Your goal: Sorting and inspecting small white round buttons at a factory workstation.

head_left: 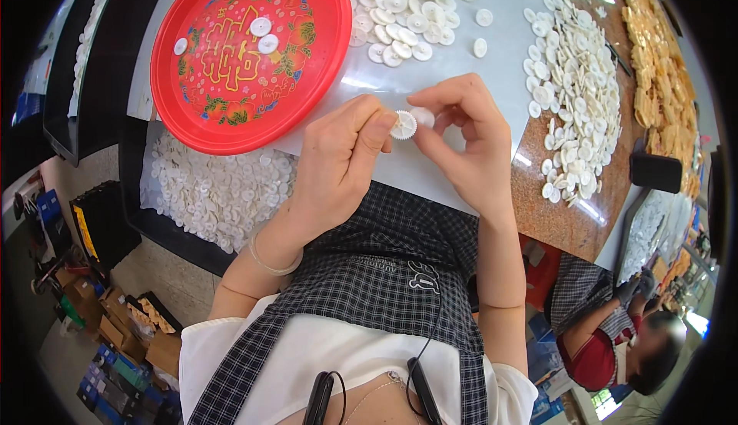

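Note:
A small white plastic gear (404, 125) is pinched between the thumb and fingers of my left hand (342, 144). Close beside it, my right hand (473, 141) has its thumb and forefinger around a whitish round disc (422, 117), slightly blurred. The disc and the gear look nearly in contact; I cannot tell whether they touch. Both hands are over the pale tabletop (430, 167), near its front edge. To their left lies a red round tray (323, 79) with a printed pattern and 3 white gears on it, one of them a gear (181, 46) near the rim.
Loose white gears (407, 21) are heaped beyond my hands. Another long pile of gears (576, 110) spreads over the brown surface at right. A black bin (184, 237) full of small white parts (223, 187) stands below the tray. At lower right sits another person (607, 340).

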`<action>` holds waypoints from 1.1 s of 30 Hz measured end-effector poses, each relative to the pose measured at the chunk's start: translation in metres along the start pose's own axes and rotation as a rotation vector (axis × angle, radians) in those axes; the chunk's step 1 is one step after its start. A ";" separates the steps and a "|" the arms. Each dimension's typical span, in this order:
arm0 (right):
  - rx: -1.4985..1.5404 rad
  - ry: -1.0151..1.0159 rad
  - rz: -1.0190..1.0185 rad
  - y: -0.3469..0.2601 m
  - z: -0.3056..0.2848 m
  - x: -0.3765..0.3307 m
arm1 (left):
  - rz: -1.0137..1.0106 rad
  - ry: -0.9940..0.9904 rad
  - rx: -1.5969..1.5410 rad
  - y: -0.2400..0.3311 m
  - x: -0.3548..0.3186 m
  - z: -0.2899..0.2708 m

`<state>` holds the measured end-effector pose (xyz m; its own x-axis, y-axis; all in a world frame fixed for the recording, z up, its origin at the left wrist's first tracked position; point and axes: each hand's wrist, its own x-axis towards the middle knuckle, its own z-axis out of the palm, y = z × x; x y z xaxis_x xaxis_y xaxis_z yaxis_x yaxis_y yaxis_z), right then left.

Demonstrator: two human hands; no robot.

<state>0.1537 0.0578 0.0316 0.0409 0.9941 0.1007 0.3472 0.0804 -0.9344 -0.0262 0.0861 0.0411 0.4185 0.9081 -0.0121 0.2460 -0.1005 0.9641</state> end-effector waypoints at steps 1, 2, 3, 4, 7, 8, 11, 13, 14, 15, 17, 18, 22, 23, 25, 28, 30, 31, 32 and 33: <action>0.121 -0.032 0.012 -0.003 -0.001 -0.003 | 0.000 -0.010 -0.001 0.000 0.000 0.000; 0.242 -0.063 0.024 -0.004 -0.003 -0.005 | -0.001 -0.012 -0.005 -0.001 0.001 0.001; 0.239 -0.063 0.028 -0.004 -0.004 -0.006 | 0.039 -0.012 0.020 -0.002 0.003 0.002; 0.308 -0.083 0.044 -0.001 -0.006 -0.008 | 0.079 -0.013 0.046 -0.003 0.003 0.004; 0.418 -0.100 0.057 0.005 -0.007 -0.011 | 0.104 -0.050 -0.008 -0.005 0.004 0.007; 0.462 -0.097 0.049 0.006 -0.007 -0.011 | 0.105 -0.051 -0.013 -0.005 0.003 0.009; 0.555 -0.046 0.068 0.006 -0.005 -0.016 | -0.028 -0.110 -0.238 -0.007 0.000 0.013; 0.559 -0.022 0.073 0.006 -0.006 -0.017 | -0.077 -0.170 -0.327 -0.005 -0.001 0.015; 0.572 -0.001 0.077 0.006 -0.006 -0.018 | -0.072 -0.172 -0.333 -0.004 -0.001 0.016; 0.564 0.001 0.076 0.007 -0.007 -0.019 | -0.081 -0.181 -0.358 -0.004 -0.001 0.018; 0.556 0.000 0.077 0.012 -0.008 -0.021 | -0.088 -0.191 -0.383 -0.005 -0.002 0.020; 0.552 0.001 0.076 0.013 -0.008 -0.022 | -0.108 -0.203 -0.407 -0.006 -0.002 0.020; 0.560 0.024 0.087 0.010 -0.008 -0.025 | -0.160 -0.223 -0.446 -0.009 -0.003 0.022; 0.557 0.036 0.092 0.009 -0.008 -0.024 | -0.159 -0.226 -0.445 -0.007 -0.003 0.021; 0.498 0.021 0.043 0.006 -0.009 -0.023 | -0.059 -0.192 -0.241 -0.001 -0.003 0.017; 0.410 -0.004 -0.005 0.002 -0.014 -0.020 | 0.101 0.207 -0.163 -0.010 -0.003 0.000; 0.382 -0.012 -0.008 0.000 -0.017 -0.020 | 0.269 0.405 -0.358 -0.016 0.011 -0.025; 0.315 0.039 -0.066 0.001 -0.015 -0.020 | 0.272 0.402 -0.355 -0.015 0.012 -0.032; 0.246 0.090 -0.123 0.002 -0.013 -0.020 | 0.221 0.399 -0.529 -0.014 0.014 -0.038; 0.249 0.094 -0.125 0.002 -0.010 -0.020 | 0.167 0.393 -0.703 -0.013 0.015 -0.041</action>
<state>0.1627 0.0371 0.0310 0.1031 0.9650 0.2411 0.1149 0.2292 -0.9666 -0.0588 0.1172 0.0393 0.0324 0.9929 0.1146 -0.4521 -0.0877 0.8877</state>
